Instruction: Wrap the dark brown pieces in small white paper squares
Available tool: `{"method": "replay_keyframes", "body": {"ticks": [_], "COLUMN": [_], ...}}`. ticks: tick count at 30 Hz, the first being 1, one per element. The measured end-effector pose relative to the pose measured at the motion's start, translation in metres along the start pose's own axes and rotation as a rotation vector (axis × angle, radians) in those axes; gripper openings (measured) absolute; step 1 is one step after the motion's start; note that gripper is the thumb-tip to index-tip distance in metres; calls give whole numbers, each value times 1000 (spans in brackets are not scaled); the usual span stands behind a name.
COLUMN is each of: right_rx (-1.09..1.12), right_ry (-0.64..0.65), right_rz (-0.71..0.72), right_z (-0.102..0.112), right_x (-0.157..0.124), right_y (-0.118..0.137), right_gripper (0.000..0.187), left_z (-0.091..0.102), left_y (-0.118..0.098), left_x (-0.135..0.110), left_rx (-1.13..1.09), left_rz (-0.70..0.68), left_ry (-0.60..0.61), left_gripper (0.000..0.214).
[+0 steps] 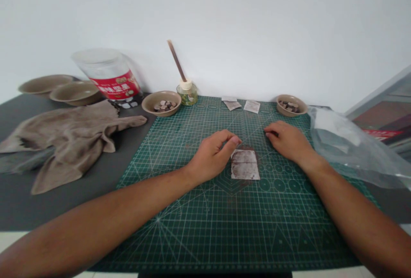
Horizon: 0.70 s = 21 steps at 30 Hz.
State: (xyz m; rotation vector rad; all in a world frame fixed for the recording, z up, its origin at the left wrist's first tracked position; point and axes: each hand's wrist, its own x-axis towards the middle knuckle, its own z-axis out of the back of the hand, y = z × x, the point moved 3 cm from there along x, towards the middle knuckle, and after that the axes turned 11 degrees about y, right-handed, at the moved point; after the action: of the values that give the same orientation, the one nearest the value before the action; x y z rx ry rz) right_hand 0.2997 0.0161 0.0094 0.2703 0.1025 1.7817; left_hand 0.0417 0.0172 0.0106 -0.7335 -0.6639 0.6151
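A square white sheet (245, 165) with brown smudges lies flat on the green cutting mat (192, 226). A darker line crosses its upper part. At its upper left corner is my left hand (215, 153), with thumb and forefinger pinched together. Whatever sits between those fingertips, if anything, is too small to make out. My right hand (286, 140) rests over the mat, beyond and to the right of the sheet. Its fingers are curled in with the tips close together, and their inner side is hidden.
Bowls of small pieces stand at back left (162, 103) and back right (291, 105). Several smaller white squares (252, 106) lie near the wall. A reed diffuser (187, 93), a clear jar (109, 76), two nearby bowls (77, 92), a brown cloth (75, 141) and a plastic bag (349, 145) surround the mat.
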Motion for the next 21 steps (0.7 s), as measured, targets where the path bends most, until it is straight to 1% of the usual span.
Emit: {"method": "replay_keyframes", "body": {"ticks": [1, 3, 4, 5, 8, 9, 10, 13, 16, 18, 21], "right_rx": [22, 71, 80, 77, 38, 29, 25, 21, -15, -55, -98], "right_ry": [-41, -179, -214, -201, -7, 34, 45, 21, -3, -31, -46], "right_rz": [5, 9, 16, 25, 32, 27, 19, 17, 28, 7, -53], "right_z": [2, 8, 9, 8, -1, -4, -6, -11, -19, -24, -30], "right_x": [-1, -3, -3, -2, 3, 4, 5, 6, 7, 8, 10], "right_y": [1, 1, 1, 0, -3, -5, -7, -11, -10, -8, -5], "right_gripper": [17, 18, 18, 17, 13, 12, 12, 16, 27, 30, 29], "left_z": [0, 0, 0, -1, -1, -1, -1, -2, -1, -1, -2], "left_y": [0, 1, 1, 1, 1, 1, 1, 1, 0, 0, 0], "left_x": [0, 0, 0, 0, 1, 1, 1, 1, 1, 1, 3], "left_rx": [-2, -6, -7, -7, -5, -6, -8, -17, -31, -51, -76], "left_rz": [3, 11, 14, 16, 24, 32, 41, 70, 87, 90, 89], "left_ry": [4, 12, 14, 15, 21, 27, 34, 54, 51, 50, 61], "left_gripper": [30, 30, 30, 31, 31, 31, 32, 31, 26, 22, 19]}}
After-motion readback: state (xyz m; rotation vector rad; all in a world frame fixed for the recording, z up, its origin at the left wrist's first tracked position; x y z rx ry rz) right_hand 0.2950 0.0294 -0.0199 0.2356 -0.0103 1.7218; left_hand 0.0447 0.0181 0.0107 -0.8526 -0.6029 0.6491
